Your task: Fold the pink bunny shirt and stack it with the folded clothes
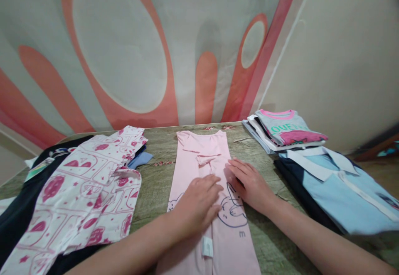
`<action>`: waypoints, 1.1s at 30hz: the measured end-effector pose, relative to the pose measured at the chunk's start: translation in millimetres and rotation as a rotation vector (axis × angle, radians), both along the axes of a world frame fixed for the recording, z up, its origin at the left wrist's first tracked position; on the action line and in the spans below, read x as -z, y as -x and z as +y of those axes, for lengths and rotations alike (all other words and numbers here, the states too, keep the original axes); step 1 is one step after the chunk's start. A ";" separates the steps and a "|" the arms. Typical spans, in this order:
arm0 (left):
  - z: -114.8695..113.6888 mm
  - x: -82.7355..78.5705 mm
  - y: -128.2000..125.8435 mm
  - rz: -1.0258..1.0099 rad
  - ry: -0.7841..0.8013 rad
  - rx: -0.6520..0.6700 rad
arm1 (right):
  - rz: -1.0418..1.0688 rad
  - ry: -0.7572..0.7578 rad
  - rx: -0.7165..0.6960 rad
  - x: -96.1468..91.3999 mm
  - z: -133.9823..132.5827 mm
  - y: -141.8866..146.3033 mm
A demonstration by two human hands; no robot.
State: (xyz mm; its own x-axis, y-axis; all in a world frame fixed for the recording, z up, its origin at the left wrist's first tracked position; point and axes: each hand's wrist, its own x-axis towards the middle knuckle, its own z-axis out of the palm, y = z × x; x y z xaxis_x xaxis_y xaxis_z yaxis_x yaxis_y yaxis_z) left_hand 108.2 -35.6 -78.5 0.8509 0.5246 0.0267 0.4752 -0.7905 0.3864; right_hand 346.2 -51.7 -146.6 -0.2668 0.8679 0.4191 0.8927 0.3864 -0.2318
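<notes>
A pink shirt [190, 163] lies in front of me, its sides folded inward into a long strip, with cartoon line drawings and a white tag [207, 246] showing. My left hand [198, 200] rests on the middle of the shirt, fingers stretched out over the fold. At the shirt's right edge, my right hand [249, 181] lies with its fingers extended on the cloth near a folded sleeve. Neither hand visibly grips the fabric.
On the left lies a loose pile of clothes topped by a white garment with pink prints [90, 196]. A folded stack with a grey shirt [286, 125] on top stands back right. Nearer is a folded light blue collared shirt [346, 192]. A wall [183, 50] borders the wooden-patterned table [158, 183].
</notes>
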 end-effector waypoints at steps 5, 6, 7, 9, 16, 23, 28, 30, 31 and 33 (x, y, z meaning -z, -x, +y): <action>16.5 19.3 3.3 0.056 -0.117 -0.037 | -0.060 0.139 -0.078 -9.2 -3.4 7.1; 16.7 20.8 4.0 0.059 -0.126 -0.031 | -0.062 0.150 -0.029 -10.6 -3.6 7.5; 16.5 21.6 4.5 0.060 -0.130 -0.031 | -0.062 0.153 0.034 -11.6 -3.6 7.8; 16.3 22.2 5.3 0.061 -0.121 -0.029 | -0.070 0.147 0.138 -12.7 -3.4 9.4; 21.5 20.0 6.6 0.082 -0.063 -0.034 | -0.135 0.168 -0.089 -13.5 5.0 30.0; 21.3 18.1 10.0 0.063 -0.066 -0.019 | -0.126 0.125 0.151 -19.4 41.5 10.1; 23.3 14.2 9.3 0.057 -0.073 -0.020 | -0.067 0.126 0.153 -10.5 67.1 -4.7; 24.1 12.7 8.9 0.053 -0.073 -0.015 | -0.053 0.172 0.187 -8.4 78.3 -9.1; 24.3 12.2 8.7 0.052 -0.073 -0.012 | -0.044 0.189 0.227 -8.9 84.4 -11.0; 24.5 11.6 8.4 0.052 -0.073 -0.008 | -0.024 0.212 0.296 -12.4 96.6 -13.7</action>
